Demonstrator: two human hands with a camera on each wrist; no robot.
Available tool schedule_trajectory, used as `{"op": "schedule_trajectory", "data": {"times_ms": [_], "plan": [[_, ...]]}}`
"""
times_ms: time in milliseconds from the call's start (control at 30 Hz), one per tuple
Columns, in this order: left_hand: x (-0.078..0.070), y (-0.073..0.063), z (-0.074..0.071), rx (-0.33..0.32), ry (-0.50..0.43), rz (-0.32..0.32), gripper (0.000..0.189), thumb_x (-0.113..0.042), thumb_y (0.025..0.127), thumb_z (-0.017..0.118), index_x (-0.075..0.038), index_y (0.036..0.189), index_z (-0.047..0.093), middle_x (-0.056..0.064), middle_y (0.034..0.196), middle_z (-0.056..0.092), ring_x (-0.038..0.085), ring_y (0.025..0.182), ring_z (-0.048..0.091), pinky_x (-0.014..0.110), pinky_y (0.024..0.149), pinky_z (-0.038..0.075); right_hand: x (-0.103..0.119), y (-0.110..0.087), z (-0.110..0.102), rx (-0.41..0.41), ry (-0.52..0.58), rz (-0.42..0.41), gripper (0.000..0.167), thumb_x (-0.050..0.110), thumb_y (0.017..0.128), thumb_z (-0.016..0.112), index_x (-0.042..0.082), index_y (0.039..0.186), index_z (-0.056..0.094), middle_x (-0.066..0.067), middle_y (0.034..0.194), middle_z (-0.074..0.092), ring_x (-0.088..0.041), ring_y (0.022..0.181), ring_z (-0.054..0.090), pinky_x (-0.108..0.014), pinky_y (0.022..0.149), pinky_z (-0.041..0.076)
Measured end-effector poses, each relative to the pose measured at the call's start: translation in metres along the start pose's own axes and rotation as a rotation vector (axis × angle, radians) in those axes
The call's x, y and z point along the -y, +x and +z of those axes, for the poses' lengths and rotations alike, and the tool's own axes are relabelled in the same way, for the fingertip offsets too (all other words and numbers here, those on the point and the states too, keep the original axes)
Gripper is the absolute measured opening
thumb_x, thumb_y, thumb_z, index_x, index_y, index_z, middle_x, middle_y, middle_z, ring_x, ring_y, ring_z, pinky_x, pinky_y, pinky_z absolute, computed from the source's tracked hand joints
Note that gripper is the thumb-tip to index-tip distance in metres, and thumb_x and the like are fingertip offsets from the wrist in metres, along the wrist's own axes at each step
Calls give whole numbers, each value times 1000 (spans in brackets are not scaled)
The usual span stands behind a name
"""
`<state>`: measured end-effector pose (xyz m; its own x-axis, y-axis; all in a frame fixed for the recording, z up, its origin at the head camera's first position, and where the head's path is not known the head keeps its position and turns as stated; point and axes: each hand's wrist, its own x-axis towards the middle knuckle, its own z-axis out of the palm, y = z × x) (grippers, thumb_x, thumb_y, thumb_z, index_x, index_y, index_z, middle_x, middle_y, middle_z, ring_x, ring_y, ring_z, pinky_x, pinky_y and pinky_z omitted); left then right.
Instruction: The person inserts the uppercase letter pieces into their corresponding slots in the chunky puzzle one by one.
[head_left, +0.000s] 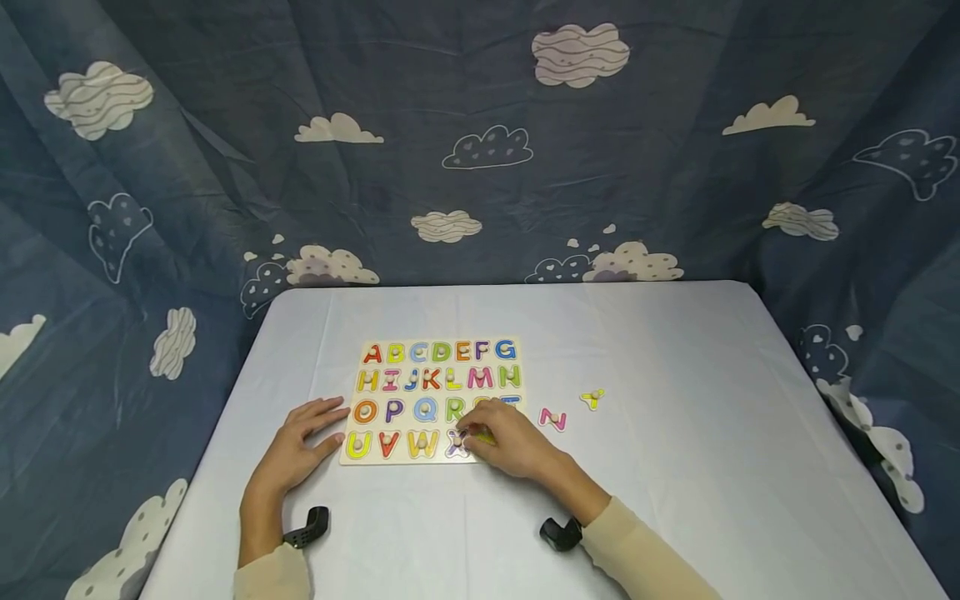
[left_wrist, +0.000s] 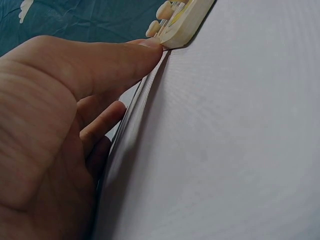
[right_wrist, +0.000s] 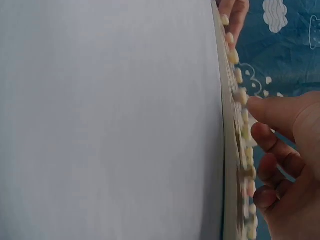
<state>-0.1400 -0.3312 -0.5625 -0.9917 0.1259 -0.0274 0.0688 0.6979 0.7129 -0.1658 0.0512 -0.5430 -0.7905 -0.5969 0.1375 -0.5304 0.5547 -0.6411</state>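
Observation:
A wooden alphabet puzzle board (head_left: pixel 347 458) lies on the table, its coloured letter pieces topped by small knobs. Along its left edge rests my left hand (head_left: pixel 296 446); in the left wrist view the thumb (left_wrist: pixel 147 52) touches the board's corner. My right hand (head_left: pixel 513 437) is over the lower right of the board, at the purple X piece (head_left: pixel 457 444). In the right wrist view its thumb (right_wrist: pixel 272 111) meets a knob (right_wrist: pixel 242 96), while the index finger stands apart from the thumb. The hand covers part of the bottom row.
Right of the board lie two loose pieces, a pink letter (head_left: pixel 552 419) shaped like Z or N and a yellow Y (head_left: pixel 592 399). A white cloth (head_left: pixel 675 350) covers the table. Behind and beside it hangs a dark blue cloud-patterned curtain (head_left: pixel 405 75).

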Motion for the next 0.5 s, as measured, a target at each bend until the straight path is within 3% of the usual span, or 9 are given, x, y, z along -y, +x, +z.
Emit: {"op": "schedule_trajectory", "data": {"times_ms": [233, 400, 500], "plan": [[-1, 0, 1, 1, 1, 5, 47, -19, 94, 76, -12, 139, 66, 10, 158, 49, 39, 153, 26, 71, 121, 21, -18, -17, -24, -76, -7, 54, 19, 18, 93, 76, 16, 112, 77, 11, 95, 67, -9, 87, 54, -27, 77, 48], [-1, 0, 1, 3, 9, 8, 46, -19, 94, 76, -12, 139, 66, 10, 157, 49, 40, 153, 26, 72, 120, 22, -37, -31, -50, -136, -10, 103, 17, 15, 93, 76, 15, 110, 78, 12, 90, 65, -15, 80, 55, -24, 69, 46], [-1, -1, 0, -2, 15, 10, 46, -19, 94, 76, -12, 139, 66, 10, 157, 49, 40, 153, 27, 72, 120, 22, -51, -39, -68, -174, -23, 149, 17, 11, 92, 76, 14, 109, 78, 11, 89, 66, -17, 83, 58, -28, 73, 51]]}}
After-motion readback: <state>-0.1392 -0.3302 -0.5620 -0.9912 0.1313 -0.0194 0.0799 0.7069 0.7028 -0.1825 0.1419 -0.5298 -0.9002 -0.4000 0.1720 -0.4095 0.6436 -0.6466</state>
